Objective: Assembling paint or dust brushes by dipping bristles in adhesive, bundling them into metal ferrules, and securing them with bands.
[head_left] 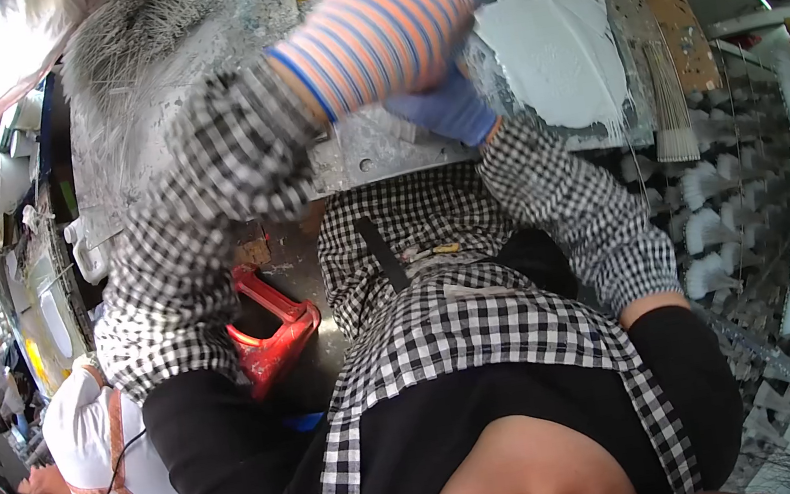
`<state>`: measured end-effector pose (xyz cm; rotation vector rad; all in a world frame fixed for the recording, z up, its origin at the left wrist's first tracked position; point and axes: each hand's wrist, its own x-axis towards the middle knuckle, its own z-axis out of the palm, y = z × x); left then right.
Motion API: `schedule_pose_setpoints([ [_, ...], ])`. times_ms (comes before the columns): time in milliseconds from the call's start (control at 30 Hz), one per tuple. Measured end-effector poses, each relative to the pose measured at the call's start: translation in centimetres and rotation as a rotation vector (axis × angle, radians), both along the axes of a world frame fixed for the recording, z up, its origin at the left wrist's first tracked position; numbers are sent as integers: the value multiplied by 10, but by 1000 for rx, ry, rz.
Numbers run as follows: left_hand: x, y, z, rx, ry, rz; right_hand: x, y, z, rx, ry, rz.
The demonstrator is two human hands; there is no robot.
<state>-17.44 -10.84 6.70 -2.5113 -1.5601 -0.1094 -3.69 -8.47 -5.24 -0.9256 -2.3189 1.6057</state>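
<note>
My left hand (pixel 385 31), in a peach glove with blue stripes, reaches across the worktable, its fingers curled at the far end and slightly smeared. Just below it is my right hand (pixel 451 106), in a blue glove, closed and partly covered by the left. A greyish edge shows beside the right hand's fingers, too little to name. What the two hands hold between them is hidden. Right of them a thick layer of white paste (pixel 555 58) is spread on a flat plate, with strings of it trailing over the front edge.
Fine loose wires (pixel 134 41) lie heaped on the metal worktable (pixel 215 45) at the left. A bundle of thin strands (pixel 670 102) hangs at its right edge. Many white-tipped brush-like pieces (pixel 713 212) stand at right. A red plastic stool (pixel 270 325) is below; another person (pixel 105 449) sits left.
</note>
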Motion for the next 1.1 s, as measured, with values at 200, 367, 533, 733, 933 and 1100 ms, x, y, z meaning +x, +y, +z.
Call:
schedule_pose_setpoints([
  [200, 9, -22, 34, 84, -346, -350, -9, -6, -56, 284, 556, -233],
  [367, 27, -7, 9, -29, -241, -280, 11, -15, -85, 357, 371, -221],
  [533, 111, 74, 9, -56, -376, -679, 119, 34, -30, 642, 328, -385],
  [733, 180, 102, 55, -180, 191, -502, 186, 64, -40, 680, 126, -731],
  [933, 184, 125, 20, -126, 53, -539, 191, 81, -89, 649, 122, -852],
  [1100, 185, 125, 12, -128, 61, -505, 203, 84, -101, 681, 67, -748],
])
